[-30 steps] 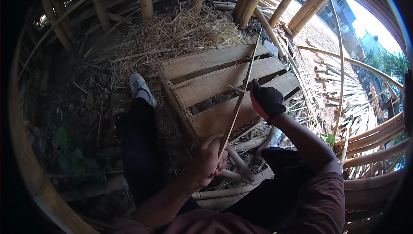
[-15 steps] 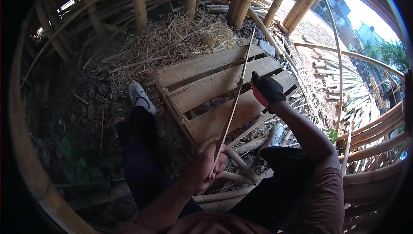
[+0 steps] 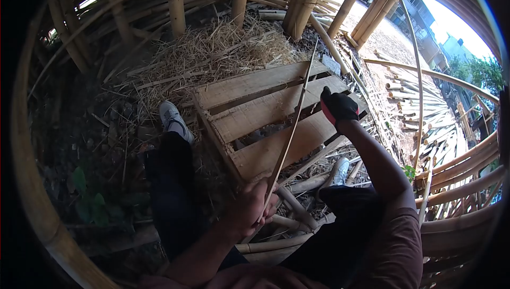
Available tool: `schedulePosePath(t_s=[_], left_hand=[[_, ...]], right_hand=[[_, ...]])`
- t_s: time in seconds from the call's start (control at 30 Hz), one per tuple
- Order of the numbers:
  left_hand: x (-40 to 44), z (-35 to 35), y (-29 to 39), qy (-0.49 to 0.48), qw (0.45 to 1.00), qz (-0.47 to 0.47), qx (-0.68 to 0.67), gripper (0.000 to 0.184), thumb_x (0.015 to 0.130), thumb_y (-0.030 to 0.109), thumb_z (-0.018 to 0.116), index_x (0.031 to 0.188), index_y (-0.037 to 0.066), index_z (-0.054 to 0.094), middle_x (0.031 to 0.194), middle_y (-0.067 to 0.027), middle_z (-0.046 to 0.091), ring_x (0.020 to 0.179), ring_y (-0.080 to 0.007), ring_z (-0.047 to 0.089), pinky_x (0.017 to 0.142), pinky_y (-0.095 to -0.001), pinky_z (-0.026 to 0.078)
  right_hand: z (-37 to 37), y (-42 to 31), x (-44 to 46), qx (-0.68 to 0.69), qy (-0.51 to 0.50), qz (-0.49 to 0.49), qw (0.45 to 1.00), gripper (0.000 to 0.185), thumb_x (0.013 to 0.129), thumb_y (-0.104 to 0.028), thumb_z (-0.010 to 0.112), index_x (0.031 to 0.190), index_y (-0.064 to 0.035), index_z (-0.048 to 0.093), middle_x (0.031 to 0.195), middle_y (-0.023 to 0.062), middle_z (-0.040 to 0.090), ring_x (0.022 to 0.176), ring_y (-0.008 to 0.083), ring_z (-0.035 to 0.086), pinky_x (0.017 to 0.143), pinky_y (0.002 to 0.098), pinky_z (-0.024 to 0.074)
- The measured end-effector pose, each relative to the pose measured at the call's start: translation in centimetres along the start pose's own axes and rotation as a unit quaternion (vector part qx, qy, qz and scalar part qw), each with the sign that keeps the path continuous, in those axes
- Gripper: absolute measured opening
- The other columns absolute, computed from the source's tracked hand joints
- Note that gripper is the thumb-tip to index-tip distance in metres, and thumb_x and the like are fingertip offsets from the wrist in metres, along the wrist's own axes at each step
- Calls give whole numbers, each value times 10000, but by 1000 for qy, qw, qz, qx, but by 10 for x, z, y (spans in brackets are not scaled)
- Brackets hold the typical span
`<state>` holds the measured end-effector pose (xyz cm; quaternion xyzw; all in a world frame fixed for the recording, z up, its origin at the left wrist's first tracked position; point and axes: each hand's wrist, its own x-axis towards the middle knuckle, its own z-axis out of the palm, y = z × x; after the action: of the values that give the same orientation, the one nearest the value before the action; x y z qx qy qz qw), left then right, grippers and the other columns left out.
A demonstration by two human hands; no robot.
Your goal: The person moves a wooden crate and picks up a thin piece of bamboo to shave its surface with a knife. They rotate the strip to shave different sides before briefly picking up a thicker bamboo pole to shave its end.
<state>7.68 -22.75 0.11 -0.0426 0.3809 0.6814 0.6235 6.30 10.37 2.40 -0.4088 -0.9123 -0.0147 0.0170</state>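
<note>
My bare left hand [image 3: 256, 206] is closed around the lower part of a long, thin bamboo strip [image 3: 295, 122]. The strip slants up and away, passing over a slatted wooden crate [image 3: 255, 114]. My right hand [image 3: 340, 107] wears a black and red glove and is above the crate's right side, a little apart from the strip. Its fingers are curled in and the thumb points up; anything inside them is hidden from this angle.
Dry straw and shavings [image 3: 226, 50] lie behind the crate. Bamboo posts [image 3: 302, 5] stand at the back. Cut bamboo poles [image 3: 425, 103] are spread on the sunlit ground at right. A bamboo pole [image 3: 276, 242] lies between my legs, and a curved one [image 3: 40, 204] frames the left.
My gloved right hand has shifted slightly right and up, farther from the strip. My left hand keeps its hold on the strip. The view has moved a little.
</note>
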Motion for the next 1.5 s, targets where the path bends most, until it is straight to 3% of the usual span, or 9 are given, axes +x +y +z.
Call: schedulePosePath(t_s=[0.33, 0.53, 0.57, 0.8, 0.9, 1.0, 1.13, 1.27, 1.5], left_hand=[[-7, -13, 23, -62, 997, -10, -54, 179, 1008, 239, 354, 884, 148, 444, 499, 48, 374, 317, -32, 307, 293, -177, 229], [-11, -11, 28, -56, 997, 42, -18, 220, 1020, 306, 357, 883, 160, 447, 464, 57, 362, 296, -37, 287, 286, -187, 218], [-12, -12, 29, -64, 996, 57, -23, 230, 1023, 320, 355, 883, 163, 448, 458, 59, 359, 293, -38, 283, 288, -188, 215], [-15, -16, 33, -36, 995, 92, -30, 215, 964, 328, 465, 820, 169, 469, 462, 57, 348, 319, -48, 303, 305, -200, 221], [-16, -17, 35, -10, 996, 88, -25, 229, 1018, 333, 369, 875, 176, 457, 465, 69, 358, 301, -37, 285, 304, -186, 208], [-13, -21, 34, -16, 996, 84, -33, 222, 1016, 334, 378, 880, 179, 459, 472, 71, 360, 310, -33, 288, 309, -183, 212], [-10, -20, 33, -23, 995, 81, -52, 209, 963, 304, 446, 826, 148, 470, 471, 43, 356, 327, -51, 301, 301, -204, 228], [-10, -19, 32, -41, 995, 78, -49, 216, 975, 300, 435, 828, 146, 473, 471, 43, 361, 330, -50, 310, 299, -204, 230], [-9, -21, 30, -53, 995, 76, -37, 224, 1018, 334, 373, 897, 165, 455, 474, 68, 363, 315, -31, 292, 310, -182, 224]], right_hand=[[-42, 6, -23, 7, -92, -18, 996, 738, 872, -741, 311, 933, -131, 721, 972, 172, 690, 966, 357, 648, 885, 425, 464], [-8, 34, -19, 107, 45, -190, 975, 520, 927, -570, 439, 1218, -169, 599, 1067, 147, 669, 949, 364, 649, 872, 454, 481], [-10, 33, -20, 54, -17, -193, 980, 452, 944, -444, 488, 1319, -194, 513, 1076, 140, 666, 925, 338, 660, 793, 440, 523], [-3, -28, -73, 17, 33, -435, 899, 405, 934, -204, 496, 1339, -206, 496, 869, 86, 636, 763, 275, 663, 611, 392, 543], [13, -31, -58, -38, 41, -490, 870, 419, 927, -191, 500, 1343, -236, 501, 837, 88, 624, 714, 254, 654, 564, 380, 531], [30, -7, -20, -139, 83, -258, 953, 309, 954, -207, 452, 1237, -177, 573, 857, 117, 641, 742, 274, 672, 570, 409, 529], [40, 32, 16, -191, 144, -112, 964, 316, 919, -164, 467, 1219, -130, 562, 864, 111, 655, 727, 271, 676, 573, 426, 515], [32, 4, 4, -146, 182, -159, 959, 386, 902, -119, 452, 1276, -154, 541, 853, 109, 629, 707, 274, 655, 582, 422, 513], [38, -28, 2, -89, 107, -432, 891, 503, 895, -96, 450, 1373, -247, 486, 911, 104, 603, 792, 275, 639, 656, 402, 524]])
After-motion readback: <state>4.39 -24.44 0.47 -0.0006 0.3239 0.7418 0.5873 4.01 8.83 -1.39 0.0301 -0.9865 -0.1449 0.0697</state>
